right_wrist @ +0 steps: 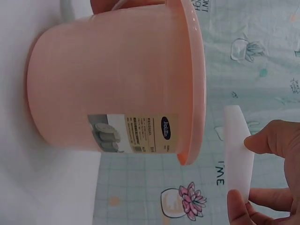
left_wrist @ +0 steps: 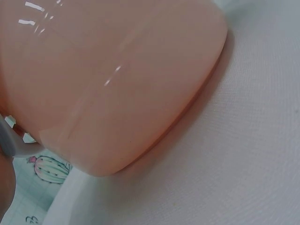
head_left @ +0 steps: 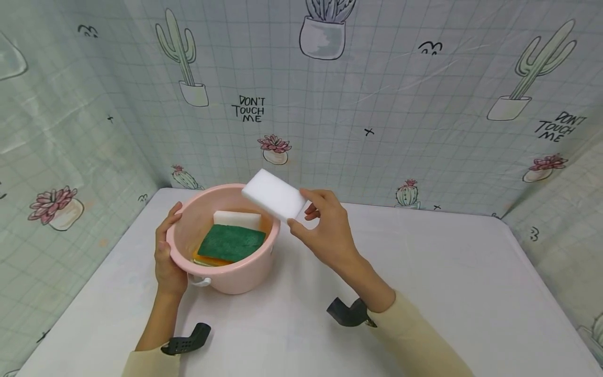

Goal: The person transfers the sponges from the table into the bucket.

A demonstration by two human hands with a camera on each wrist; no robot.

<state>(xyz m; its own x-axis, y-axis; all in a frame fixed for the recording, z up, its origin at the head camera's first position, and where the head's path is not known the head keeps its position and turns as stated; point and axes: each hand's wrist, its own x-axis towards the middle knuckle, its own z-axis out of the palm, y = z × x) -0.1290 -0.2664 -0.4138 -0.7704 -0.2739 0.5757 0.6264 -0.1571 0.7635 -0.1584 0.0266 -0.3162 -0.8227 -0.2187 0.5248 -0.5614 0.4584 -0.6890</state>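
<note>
A white sponge block [head_left: 273, 195] is pinched by one end between the thumb and fingers of my right hand [head_left: 333, 233]. It is tilted, and its far end overlaps the rim of a pink bucket [head_left: 242, 277] in the head view. From the right wrist, the sponge [right_wrist: 238, 150] shows edge-on, above the bucket's mouth. My left hand [head_left: 169, 262] grips the bucket's left side, fingertips over the rim. Inside lie a green scouring pad [head_left: 232, 242], a second white sponge [head_left: 237, 219] behind it and something orange-yellow [head_left: 209, 259] beneath, mostly hidden.
The bucket stands at the left of a white-covered table [head_left: 424, 272]. Its white handle [head_left: 200, 281] hangs at the front, and a printed label [right_wrist: 136, 133] is on its side. A patterned cloth [head_left: 358, 99] hangs behind and along both sides.
</note>
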